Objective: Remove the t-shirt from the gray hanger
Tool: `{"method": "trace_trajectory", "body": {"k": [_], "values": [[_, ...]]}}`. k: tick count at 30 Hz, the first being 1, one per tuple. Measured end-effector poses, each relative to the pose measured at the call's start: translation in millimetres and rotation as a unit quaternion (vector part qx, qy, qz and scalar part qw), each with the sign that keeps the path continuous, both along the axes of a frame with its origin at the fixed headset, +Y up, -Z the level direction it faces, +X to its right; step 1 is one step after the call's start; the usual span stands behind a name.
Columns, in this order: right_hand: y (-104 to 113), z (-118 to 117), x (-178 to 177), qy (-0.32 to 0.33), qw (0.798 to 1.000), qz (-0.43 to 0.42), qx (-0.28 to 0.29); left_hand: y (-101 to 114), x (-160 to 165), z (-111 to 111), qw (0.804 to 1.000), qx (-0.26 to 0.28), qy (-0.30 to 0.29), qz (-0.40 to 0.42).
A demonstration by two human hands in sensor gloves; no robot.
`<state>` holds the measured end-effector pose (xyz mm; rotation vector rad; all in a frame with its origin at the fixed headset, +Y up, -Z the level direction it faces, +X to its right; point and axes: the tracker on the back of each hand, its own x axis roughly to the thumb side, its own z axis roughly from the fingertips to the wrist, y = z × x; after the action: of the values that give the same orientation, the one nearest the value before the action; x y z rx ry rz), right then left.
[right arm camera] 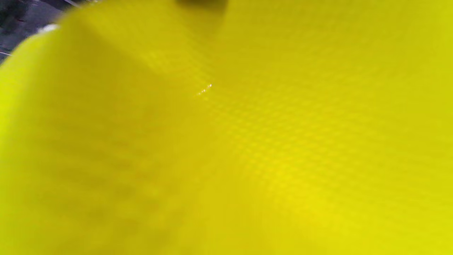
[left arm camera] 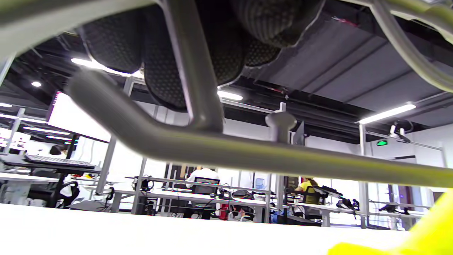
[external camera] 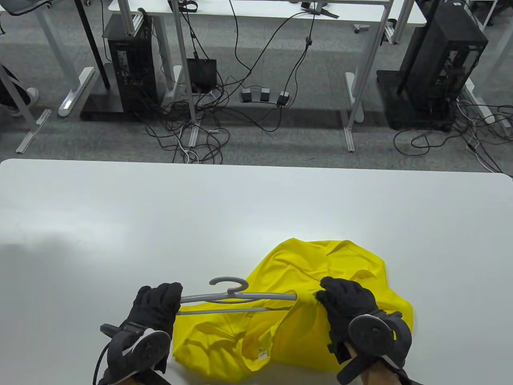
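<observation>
A yellow t-shirt [external camera: 288, 276] lies crumpled on the white table [external camera: 160, 224] near its front edge. A gray hanger [external camera: 236, 297] lies across it, hook pointing away from me. Its left end is bare; its right end is still inside the shirt. My left hand [external camera: 160, 300] grips the hanger's left end, and the left wrist view shows the fingers [left arm camera: 177, 63] wrapped around the gray bars [left arm camera: 247, 152]. My right hand [external camera: 344, 300] grips the yellow fabric at the hanger's right end. The right wrist view is filled with blurred yellow cloth [right arm camera: 247, 141].
The table's far edge [external camera: 256, 166] lies beyond the shirt. Past it, on the floor, stand desk legs, black computer towers [external camera: 134, 60] and loose cables.
</observation>
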<state>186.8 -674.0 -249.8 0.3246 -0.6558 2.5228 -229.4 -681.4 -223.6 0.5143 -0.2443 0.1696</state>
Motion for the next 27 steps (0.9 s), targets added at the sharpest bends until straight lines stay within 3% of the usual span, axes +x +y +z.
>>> {"method": "trace_trajectory", "body": {"k": [13,19,27], "values": [[-25.8,-24.0,20.6,-0.068,0.989,0.037,-0.127,-3.8,-31.5,-7.1,0.998,-0.010,0.035,0.046],[-32.6,-28.1,8.7,-0.038,0.979,0.078,-0.183,-5.1,-30.0,-8.1,0.985,-0.062,0.016,0.161],[-24.1,-18.5,-4.1,0.051,0.987,0.018,-0.154,-14.9,-14.8,-12.4,0.963,-0.158,-0.009,0.220]]}}
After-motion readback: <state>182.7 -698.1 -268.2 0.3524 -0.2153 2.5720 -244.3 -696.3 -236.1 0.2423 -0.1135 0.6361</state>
